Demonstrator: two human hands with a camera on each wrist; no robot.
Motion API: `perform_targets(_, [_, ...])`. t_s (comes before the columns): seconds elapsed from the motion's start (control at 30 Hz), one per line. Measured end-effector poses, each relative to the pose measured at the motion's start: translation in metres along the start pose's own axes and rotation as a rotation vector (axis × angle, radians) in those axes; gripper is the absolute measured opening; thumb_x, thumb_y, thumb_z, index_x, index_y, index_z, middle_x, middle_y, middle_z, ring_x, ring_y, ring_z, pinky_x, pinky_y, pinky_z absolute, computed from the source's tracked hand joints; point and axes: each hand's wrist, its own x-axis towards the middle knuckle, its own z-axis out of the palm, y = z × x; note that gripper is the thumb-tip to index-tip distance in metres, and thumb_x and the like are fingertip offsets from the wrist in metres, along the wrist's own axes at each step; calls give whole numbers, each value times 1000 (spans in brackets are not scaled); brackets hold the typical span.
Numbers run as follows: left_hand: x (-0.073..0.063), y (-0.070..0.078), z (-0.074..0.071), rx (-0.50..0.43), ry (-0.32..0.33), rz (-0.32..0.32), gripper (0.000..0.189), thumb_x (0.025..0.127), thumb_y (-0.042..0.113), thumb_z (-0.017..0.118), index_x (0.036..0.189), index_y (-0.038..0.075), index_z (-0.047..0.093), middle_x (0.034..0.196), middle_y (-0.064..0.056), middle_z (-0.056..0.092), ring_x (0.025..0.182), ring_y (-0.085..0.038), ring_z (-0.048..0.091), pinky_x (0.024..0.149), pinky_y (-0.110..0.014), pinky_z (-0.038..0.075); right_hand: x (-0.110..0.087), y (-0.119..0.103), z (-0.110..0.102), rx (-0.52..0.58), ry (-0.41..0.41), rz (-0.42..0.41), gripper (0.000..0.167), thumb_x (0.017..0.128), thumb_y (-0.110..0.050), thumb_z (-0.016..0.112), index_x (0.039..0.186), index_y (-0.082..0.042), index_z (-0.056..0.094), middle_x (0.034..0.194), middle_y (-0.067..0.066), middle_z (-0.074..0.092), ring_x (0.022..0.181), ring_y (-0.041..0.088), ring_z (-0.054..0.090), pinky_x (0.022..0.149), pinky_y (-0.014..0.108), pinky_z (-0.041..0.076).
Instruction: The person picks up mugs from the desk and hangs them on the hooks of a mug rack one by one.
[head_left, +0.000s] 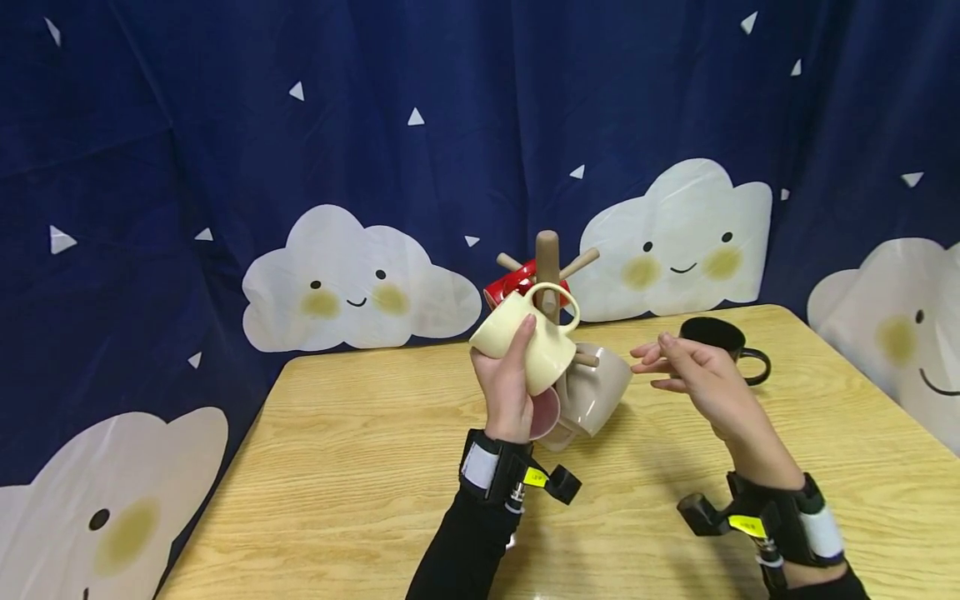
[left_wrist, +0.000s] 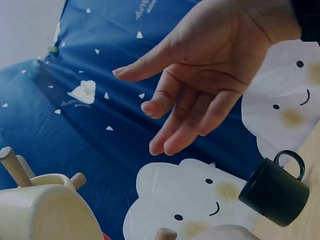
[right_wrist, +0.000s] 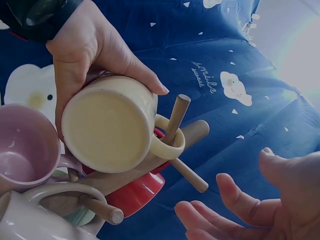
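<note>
My left hand (head_left: 506, 390) grips a cream mug (head_left: 553, 357) by its body, tilted, at the upper part of a wooden mug tree (head_left: 548, 250). In the right wrist view, a peg (right_wrist: 178, 116) shows inside the loop of the cream mug's handle (right_wrist: 167, 147). Behind it a red mug (head_left: 497, 292) hangs on the tree. Lower down are a white mug (head_left: 602, 385), its handle round a peg, and a pink mug (head_left: 545, 414), partly covered by my left hand. My right hand (head_left: 708, 379) is in the air, fingers loosely spread, holding nothing.
A black mug (left_wrist: 275, 195) stands upright on the wooden table (head_left: 360, 450) at the right, partly behind my right hand in the head view. A dark blue curtain (head_left: 375, 50) with cloud prints hangs behind the table.
</note>
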Motion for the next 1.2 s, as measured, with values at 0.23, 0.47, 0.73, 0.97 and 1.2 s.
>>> perform_targets(0.23, [-2, -4, -4, 91, 3, -6, 64, 71, 12, 77, 124, 11, 41, 116, -7, 57, 102, -16, 58, 90, -32, 48, -1, -1, 1, -25, 1, 26, 49, 100, -36, 34, 90, 4, 59, 94, -25, 60, 85, -6, 61, 71, 18, 52])
perform_targets(0.47, [-3, 8, -12, 206, 19, -23, 79, 68, 12, 80, 131, 9, 32, 128, -12, 46, 113, -23, 51, 95, -34, 46, 0, 1, 3, -55, -21, 43, 52, 100, -37, 33, 108, 7, 59, 91, -19, 65, 86, -5, 61, 72, 19, 51])
perform_targets(0.73, [-13, 29, -34, 414, -47, -17, 94, 69, 19, 80, 140, 10, 19, 142, -12, 25, 133, -29, 28, 113, -42, 24, 0, 1, 0, -67, -11, 24, 47, 100, -35, 34, 104, 3, 61, 90, -23, 63, 86, -6, 61, 72, 18, 51])
perform_targets(0.97, [-13, 52, -58, 533, -183, -23, 84, 72, 18, 77, 139, 12, 28, 141, -9, 29, 133, -26, 29, 113, -42, 22, 0, 4, -5, -11, -8, 5, 37, 100, -32, 35, 94, -11, 65, 93, -24, 63, 85, -5, 62, 71, 16, 52])
perform_targets(1.2, [1, 101, -94, 1050, -275, 14, 64, 77, 32, 73, 132, 15, 43, 134, -9, 48, 127, -27, 42, 103, -50, 35, 0, 9, -18, 42, 20, -18, 34, 100, -31, 36, 94, -17, 66, 92, -25, 64, 83, -5, 64, 70, 14, 52])
